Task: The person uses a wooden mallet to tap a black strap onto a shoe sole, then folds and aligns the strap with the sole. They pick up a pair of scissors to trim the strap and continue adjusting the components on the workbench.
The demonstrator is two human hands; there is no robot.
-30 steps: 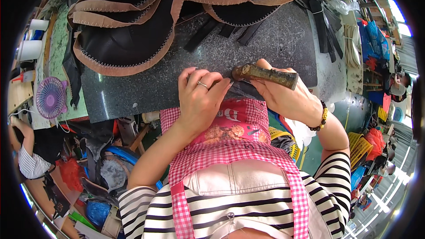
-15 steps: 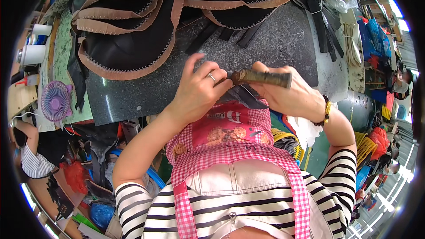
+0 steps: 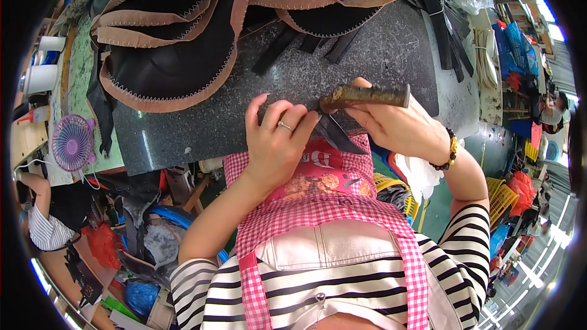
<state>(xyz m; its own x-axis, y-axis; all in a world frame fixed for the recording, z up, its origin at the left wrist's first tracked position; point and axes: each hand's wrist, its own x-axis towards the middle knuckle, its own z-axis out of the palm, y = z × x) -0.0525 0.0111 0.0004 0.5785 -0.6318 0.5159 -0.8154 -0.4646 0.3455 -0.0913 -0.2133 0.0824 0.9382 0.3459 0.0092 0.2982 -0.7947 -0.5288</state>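
Observation:
My right hand (image 3: 400,122) grips a hammer (image 3: 370,96) with a thick, worn brown head that lies sideways above the fingers. The hammer's handle is hidden by the hand. At the table's near edge a black leather-like strip (image 3: 341,135) hangs over toward the apron. My left hand (image 3: 278,140) pinches at the strip's upper end beside the rounded end of the hammer head, its other fingers raised and bent. Whether anything small sits between those fingertips cannot be made out. Beyond both hands, black pieces with stitched tan edging (image 3: 171,67) are heaped on the table.
The dark speckled slab (image 3: 391,55) on the table spans the space before me. More black strips (image 3: 449,36) lie at the right, with short ones (image 3: 275,49) by the heap. A purple fan (image 3: 72,142) stands left. Another person's arm (image 3: 38,192) shows at the far left.
My left hand has shifted slightly nearer to me and its fingers have lifted and bent. The hammer head has tilted a little, and more of the black strip shows.

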